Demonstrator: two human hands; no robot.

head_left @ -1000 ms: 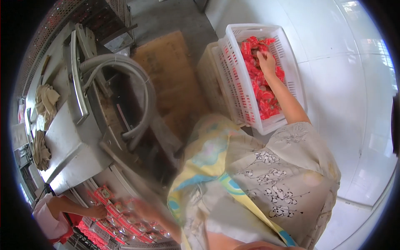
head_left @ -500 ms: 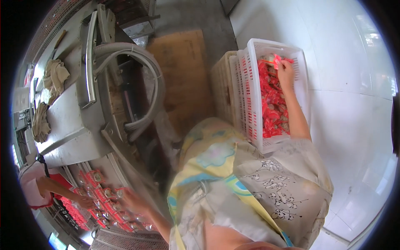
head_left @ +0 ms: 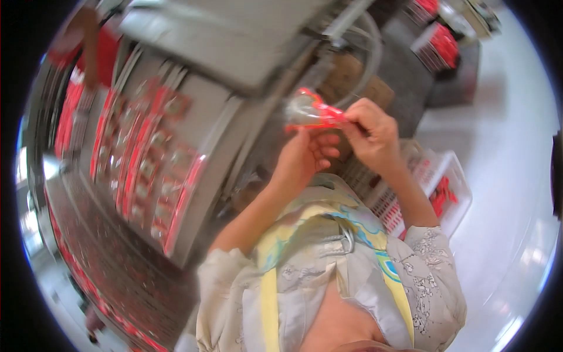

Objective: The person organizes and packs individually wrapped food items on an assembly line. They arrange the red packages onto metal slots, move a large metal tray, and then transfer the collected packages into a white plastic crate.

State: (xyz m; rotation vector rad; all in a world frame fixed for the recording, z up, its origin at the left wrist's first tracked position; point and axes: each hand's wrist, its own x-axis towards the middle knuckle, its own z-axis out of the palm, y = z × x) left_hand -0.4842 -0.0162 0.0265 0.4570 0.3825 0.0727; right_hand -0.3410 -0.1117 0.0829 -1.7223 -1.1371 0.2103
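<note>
So the packet point(head_left: 314, 112), red film with a clear pouch, is up in the air just above the middle of the view, about 12 to 1 o'clock from centre. The right hand point(head_left: 374, 134) sits at its 3 o'clock, thumb and fingers pinching the narrow, bunched red end. Long axis runs roughly 9 to 3, tipped up a bit on the far side, so the wider clear end points just past 9 o'clock. The left hand point(head_left: 304, 157) is right under it at 6, fingers loosely curled with no grip on anything; can't make out if the thumb touches the film, it's kinda blurry. From the packet, a white crate point(head_left: 462, 202) with red packets point(head_left: 443, 196) in it is at 4 o'clock, and rows of red-edged packs point(head_left: 141, 167) lie between 8 and 9
</note>
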